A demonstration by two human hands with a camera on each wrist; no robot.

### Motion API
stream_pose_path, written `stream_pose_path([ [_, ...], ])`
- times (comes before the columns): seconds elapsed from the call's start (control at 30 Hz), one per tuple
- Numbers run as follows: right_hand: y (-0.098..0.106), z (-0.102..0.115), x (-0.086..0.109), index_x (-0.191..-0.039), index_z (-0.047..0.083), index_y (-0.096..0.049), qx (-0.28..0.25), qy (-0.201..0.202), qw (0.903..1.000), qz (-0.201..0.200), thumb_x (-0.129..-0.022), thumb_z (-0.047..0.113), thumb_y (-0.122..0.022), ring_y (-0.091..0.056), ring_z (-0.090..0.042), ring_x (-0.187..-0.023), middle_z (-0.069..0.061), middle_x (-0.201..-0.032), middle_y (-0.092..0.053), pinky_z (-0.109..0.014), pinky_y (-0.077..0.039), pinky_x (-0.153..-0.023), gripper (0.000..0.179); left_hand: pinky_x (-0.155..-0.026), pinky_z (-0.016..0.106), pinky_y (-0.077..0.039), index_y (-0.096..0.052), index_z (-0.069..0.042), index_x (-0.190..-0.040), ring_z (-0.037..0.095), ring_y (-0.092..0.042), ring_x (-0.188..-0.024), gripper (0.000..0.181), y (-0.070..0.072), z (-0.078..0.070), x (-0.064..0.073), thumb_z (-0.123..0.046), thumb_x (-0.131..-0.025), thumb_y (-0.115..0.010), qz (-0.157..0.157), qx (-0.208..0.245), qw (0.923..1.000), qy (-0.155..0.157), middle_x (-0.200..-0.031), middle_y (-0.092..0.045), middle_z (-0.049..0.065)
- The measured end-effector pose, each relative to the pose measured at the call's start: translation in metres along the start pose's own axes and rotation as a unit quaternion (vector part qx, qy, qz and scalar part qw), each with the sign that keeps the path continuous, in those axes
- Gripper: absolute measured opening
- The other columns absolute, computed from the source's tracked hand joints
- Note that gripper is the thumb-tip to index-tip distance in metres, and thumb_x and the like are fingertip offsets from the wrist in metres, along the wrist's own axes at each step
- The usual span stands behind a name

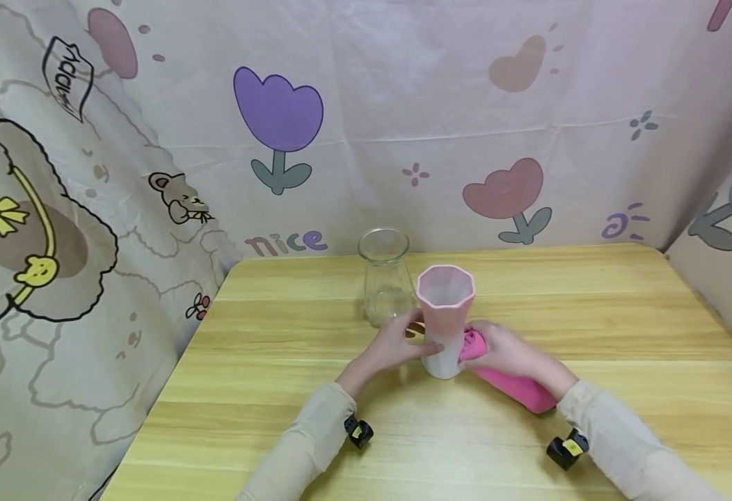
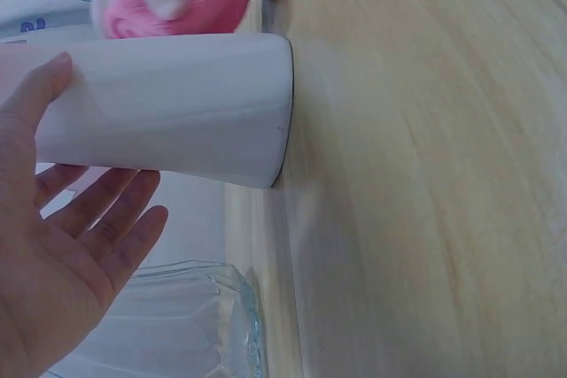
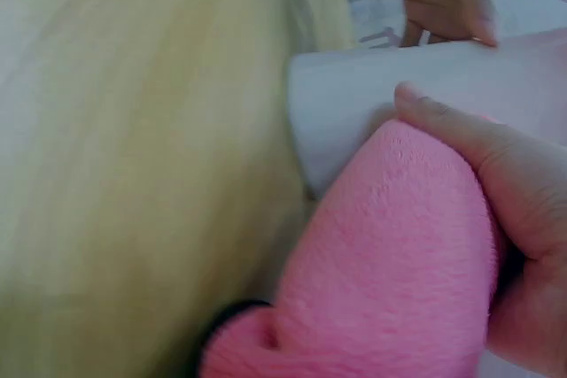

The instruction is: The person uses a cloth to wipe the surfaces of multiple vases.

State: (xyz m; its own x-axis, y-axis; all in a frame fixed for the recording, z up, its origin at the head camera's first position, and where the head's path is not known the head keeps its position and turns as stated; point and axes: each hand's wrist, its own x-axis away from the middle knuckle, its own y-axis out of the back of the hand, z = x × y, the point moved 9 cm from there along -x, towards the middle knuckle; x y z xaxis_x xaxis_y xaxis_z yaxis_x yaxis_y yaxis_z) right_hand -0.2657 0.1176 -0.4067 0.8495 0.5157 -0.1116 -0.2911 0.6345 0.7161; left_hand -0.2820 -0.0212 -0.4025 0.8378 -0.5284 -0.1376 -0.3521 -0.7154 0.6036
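Note:
A tall faceted vase (image 1: 444, 320), pink at the top and fading to white, stands upright on the wooden table. My left hand (image 1: 396, 344) grips its left side, with the thumb in front and the fingers behind, as the left wrist view shows. From the right, my right hand (image 1: 511, 353) holds a bunched, fuzzy pink cloth (image 3: 390, 236) close against the vase's side. Part of the cloth hangs down toward the table beneath that hand. Whether the right fingertips touch the vase itself, I cannot tell.
Behind and left of the left hand stands a clear glass vase (image 1: 386, 292) with a flared rim. A cartoon-printed curtain (image 1: 366, 174) hangs along the back and sides of the wooden table (image 1: 266, 390).

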Motion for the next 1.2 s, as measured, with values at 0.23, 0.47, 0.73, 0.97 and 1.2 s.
stream_pose_path([
  [0.23, 0.003, 0.000, 0.001, -0.117, -0.001, -0.053, -0.030, 0.009, 0.9994, -0.012, -0.072, 0.027, -0.076, -0.059, -0.018, -0.092, -0.007, -0.104, -0.062, -0.031, -0.051, -0.079, 0.058, -0.082, 0.024, -0.048, -0.053, -0.012, -0.120, 0.013, -0.056, -0.096, 0.056, 0.000, 0.001, 0.000, -0.036, -0.074, -0.073, -0.002, 0.005, 1.0000, 0.003, -0.111, -0.060, 0.001],
  [0.47, 0.028, 0.014, 0.003, -0.124, -0.001, -0.047, -0.090, 0.004, 0.9935, -0.069, -0.075, 0.026, -0.075, -0.060, -0.021, -0.094, -0.012, -0.108, -0.061, -0.028, -0.052, -0.076, 0.062, -0.082, 0.023, -0.049, -0.053, -0.011, -0.120, 0.014, -0.056, -0.096, 0.055, 0.001, 0.001, 0.000, -0.035, -0.075, -0.073, -0.006, 0.004, 1.0000, -0.002, -0.111, -0.060, 0.002],
  [0.73, 0.050, 0.032, 0.008, -0.121, 0.005, -0.051, -0.079, 0.001, 0.9878, -0.134, -0.075, 0.021, -0.075, -0.058, -0.018, -0.091, -0.011, -0.105, -0.061, -0.028, -0.052, -0.075, 0.054, -0.081, 0.023, -0.049, -0.053, -0.010, -0.120, 0.015, -0.057, -0.095, 0.054, 0.001, -0.001, 0.000, -0.034, -0.075, -0.073, -0.009, 0.006, 0.9999, -0.007, -0.111, -0.060, 0.003],
  [0.97, 0.078, 0.055, 0.014, -0.124, 0.007, -0.050, -0.081, 0.010, 0.9776, -0.194, -0.075, 0.013, -0.074, -0.052, -0.001, -0.095, -0.010, -0.112, -0.058, -0.018, -0.048, -0.077, 0.055, -0.081, 0.025, -0.049, -0.054, -0.010, -0.118, 0.019, -0.057, -0.096, 0.053, 0.001, 0.000, -0.001, -0.035, -0.075, -0.073, -0.014, 0.005, 0.9999, -0.007, -0.109, -0.061, 0.003],
  [1.2, 0.085, 0.060, 0.018, -0.125, 0.007, -0.049, -0.083, 0.006, 0.9759, -0.202, -0.074, 0.013, -0.075, -0.050, 0.000, -0.097, -0.009, -0.114, -0.057, -0.016, -0.046, -0.078, 0.057, -0.083, 0.026, -0.049, -0.051, -0.012, -0.123, 0.014, -0.056, -0.097, 0.057, -0.001, -0.001, 0.000, -0.037, -0.076, -0.072, -0.003, 0.003, 1.0000, 0.002, -0.113, -0.059, 0.003],
])
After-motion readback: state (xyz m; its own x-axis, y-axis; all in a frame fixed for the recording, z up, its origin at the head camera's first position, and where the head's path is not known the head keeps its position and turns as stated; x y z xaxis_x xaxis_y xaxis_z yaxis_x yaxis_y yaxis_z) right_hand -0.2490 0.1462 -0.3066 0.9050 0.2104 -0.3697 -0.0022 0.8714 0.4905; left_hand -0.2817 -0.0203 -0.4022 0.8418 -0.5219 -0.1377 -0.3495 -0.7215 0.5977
